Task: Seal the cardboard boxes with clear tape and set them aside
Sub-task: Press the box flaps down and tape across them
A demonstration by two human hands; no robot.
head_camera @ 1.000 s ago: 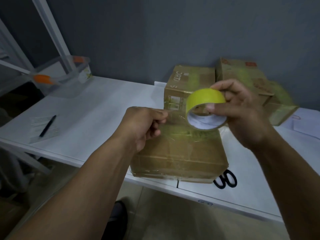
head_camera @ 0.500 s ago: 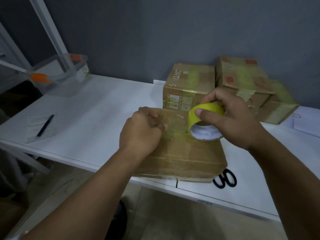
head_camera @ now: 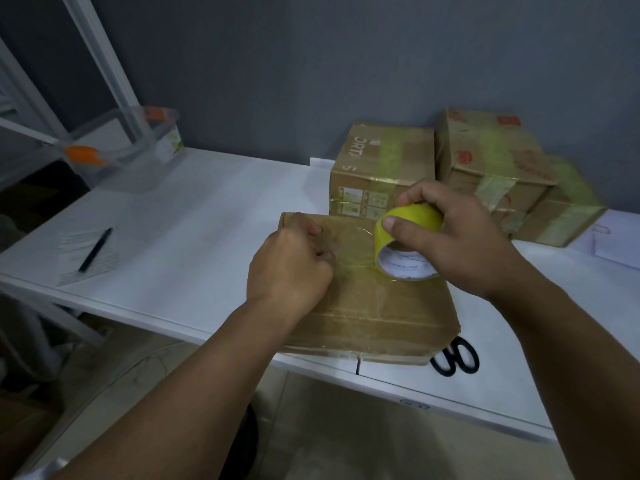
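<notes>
Cardboard box (head_camera: 374,306) lies flat at the near edge of the white surface (head_camera: 207,209), overhanging it slightly. Right hand (head_camera: 460,237) fingers grasp the yellow-tinted tape roll (head_camera: 408,244), now lowered onto the box top versus a second ago. Left hand (head_camera: 291,268) fingers pinch the tape's free end against the box. Sealed box behind (head_camera: 381,168) reads "ORT" and "S"; other print illegible. Black scissors (head_camera: 455,358) beside the box; pen (head_camera: 95,249) on paper far left.
</notes>
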